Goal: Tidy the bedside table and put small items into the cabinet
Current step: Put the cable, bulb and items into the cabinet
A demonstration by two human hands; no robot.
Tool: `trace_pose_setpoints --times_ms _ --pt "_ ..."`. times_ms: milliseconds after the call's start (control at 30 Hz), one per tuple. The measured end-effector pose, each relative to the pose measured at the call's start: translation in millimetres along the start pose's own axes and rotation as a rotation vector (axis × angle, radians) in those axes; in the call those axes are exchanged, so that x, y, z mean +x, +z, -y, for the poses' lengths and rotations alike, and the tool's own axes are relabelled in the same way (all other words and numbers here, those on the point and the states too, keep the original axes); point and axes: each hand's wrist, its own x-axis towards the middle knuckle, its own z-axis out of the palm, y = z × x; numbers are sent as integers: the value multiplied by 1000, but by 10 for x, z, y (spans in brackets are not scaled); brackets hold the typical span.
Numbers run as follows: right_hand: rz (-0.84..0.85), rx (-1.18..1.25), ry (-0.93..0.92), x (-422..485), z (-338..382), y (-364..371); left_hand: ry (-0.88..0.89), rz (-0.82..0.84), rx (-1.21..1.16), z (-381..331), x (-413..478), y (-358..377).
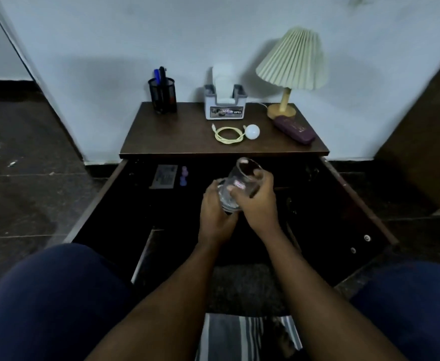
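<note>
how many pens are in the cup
2: a blue pen on the left, a black pen beside it, both in the cup at the back left of the table. Others may be hidden inside.

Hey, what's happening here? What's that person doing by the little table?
A person sitting before a bedside table holds a clear glass with both hands, the left hand round its base, the right hand round its side, tilted above the open drawer. A yellow cable, a white ball and a maroon case lie on the table top, near a lamp and a pen holder.
</note>
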Motion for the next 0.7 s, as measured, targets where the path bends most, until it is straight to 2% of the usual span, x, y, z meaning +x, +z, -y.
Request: trace_pose_setpoints --times_ms 133,200,300,367,500,700 --pt "-176 292 299 117 -477 -207 0 130 35 107 34 249" --pt "-178 462 418 264 -605 -299 -26 180 58 134 151 404" --pt "-150 533 485 562 -705 -403 -48 240 84 208 416 615" --pt "-152 540 510 810 -753 -441 -31 267 136 259 650 754" --pt "-114 447 477 1279 -847 -410 27 217 247 363 1078 1027" --pt "-82 321 363 1758 -976 -330 -56 221 144 601 1437 1365"
